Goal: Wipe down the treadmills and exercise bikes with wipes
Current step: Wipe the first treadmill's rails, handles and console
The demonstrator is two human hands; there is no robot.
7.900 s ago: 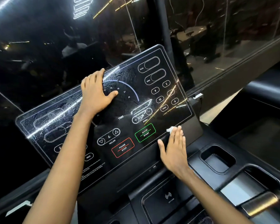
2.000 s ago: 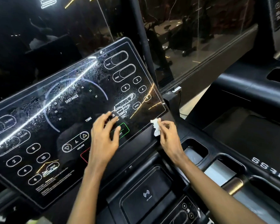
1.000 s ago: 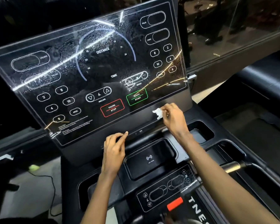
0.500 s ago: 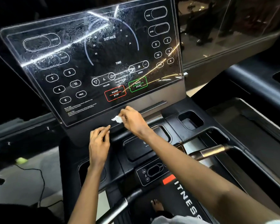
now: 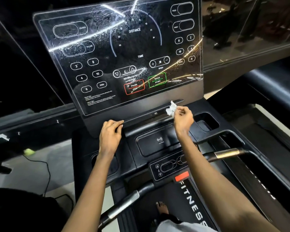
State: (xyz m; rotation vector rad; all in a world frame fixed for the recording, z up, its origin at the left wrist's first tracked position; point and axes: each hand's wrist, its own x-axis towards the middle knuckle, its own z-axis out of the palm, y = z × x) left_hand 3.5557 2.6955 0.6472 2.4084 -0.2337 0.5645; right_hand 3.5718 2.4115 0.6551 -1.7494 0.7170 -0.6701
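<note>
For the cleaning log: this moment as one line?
right hand pinches crumpled wipe | left hand rests on console ledge | display panel smeared

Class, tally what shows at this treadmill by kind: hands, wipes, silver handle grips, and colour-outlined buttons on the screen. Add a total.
Hands: 2, left hand and right hand
Wipes: 1, the wipe pinched in the right hand
Silver grips: 2, left grip and right grip
Outlined buttons: 2, red button and green button
Total: 7
</note>
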